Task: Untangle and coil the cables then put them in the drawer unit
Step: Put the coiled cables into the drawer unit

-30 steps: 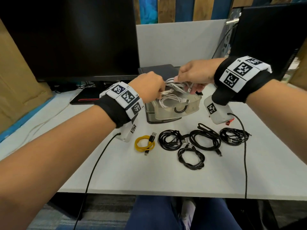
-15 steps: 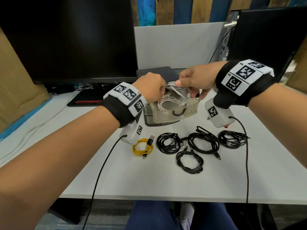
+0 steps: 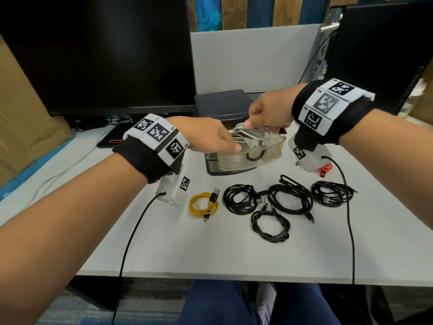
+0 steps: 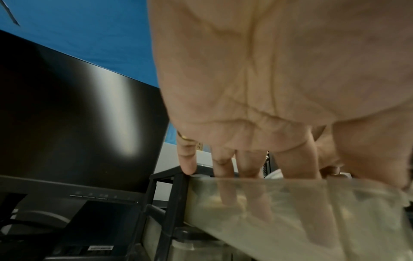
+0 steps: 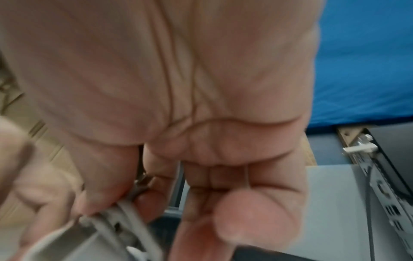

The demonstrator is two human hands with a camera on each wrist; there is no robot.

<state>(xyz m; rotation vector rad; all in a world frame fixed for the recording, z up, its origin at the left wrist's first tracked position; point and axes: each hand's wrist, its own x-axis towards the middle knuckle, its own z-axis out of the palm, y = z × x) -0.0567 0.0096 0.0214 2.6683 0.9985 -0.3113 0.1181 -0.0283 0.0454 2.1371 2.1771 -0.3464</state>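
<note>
A dark drawer unit (image 3: 232, 171) stands at the back of the white desk, its translucent drawer (image 3: 271, 153) pulled out. White cables (image 3: 248, 134) lie bunched in the drawer. My right hand (image 3: 267, 113) pinches the top of this bunch between thumb and forefinger; the right wrist view shows the white cables (image 5: 127, 219) under that pinch. My left hand (image 3: 210, 137) reaches into the drawer's left side with straight fingers (image 4: 225, 169) behind the clear drawer wall (image 4: 290, 211). On the desk in front lie a coiled yellow cable (image 3: 203, 205) and several coiled black cables (image 3: 290, 198).
A large monitor (image 3: 98, 55) stands at the back left and a black computer tower (image 3: 386, 55) at the back right. A small red cable (image 3: 324, 170) lies right of the drawer. A flat black device (image 3: 112, 140) sits under the monitor. The wrist cameras' black leads trail over the desk's front edge.
My left hand has uncurled from the white bunch and its fingers now point down into the drawer. My right hand keeps its pinch on the white cables above the drawer.
</note>
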